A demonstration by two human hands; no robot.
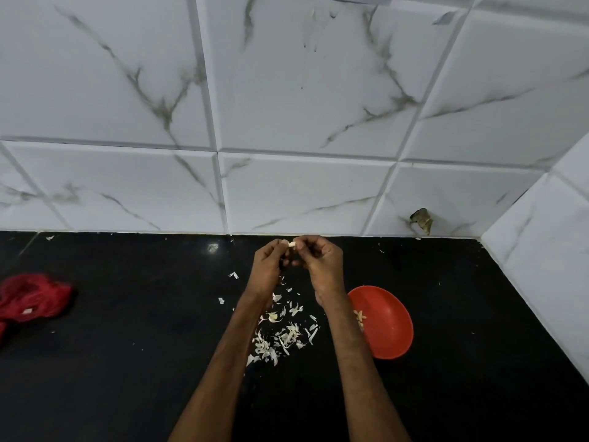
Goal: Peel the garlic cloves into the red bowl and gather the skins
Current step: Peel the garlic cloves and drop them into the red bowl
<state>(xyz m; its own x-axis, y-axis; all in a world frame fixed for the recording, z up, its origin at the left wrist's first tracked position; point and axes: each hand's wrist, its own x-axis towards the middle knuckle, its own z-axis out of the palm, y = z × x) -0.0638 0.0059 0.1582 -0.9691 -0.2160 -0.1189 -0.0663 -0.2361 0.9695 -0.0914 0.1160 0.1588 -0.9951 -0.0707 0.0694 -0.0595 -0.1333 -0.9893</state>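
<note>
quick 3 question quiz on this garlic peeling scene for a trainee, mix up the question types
1. True or false: the round red plastic bowl already holds a few peeled garlic cloves.
2. Where do most of the papery white garlic skins lie? A) in the bowl B) on the glossy black countertop, between the forearms C) on the crumpled red cloth
3. What do the left hand and right hand pinch between them?
Key: 1 true; 2 B; 3 a small pale garlic clove.
</note>
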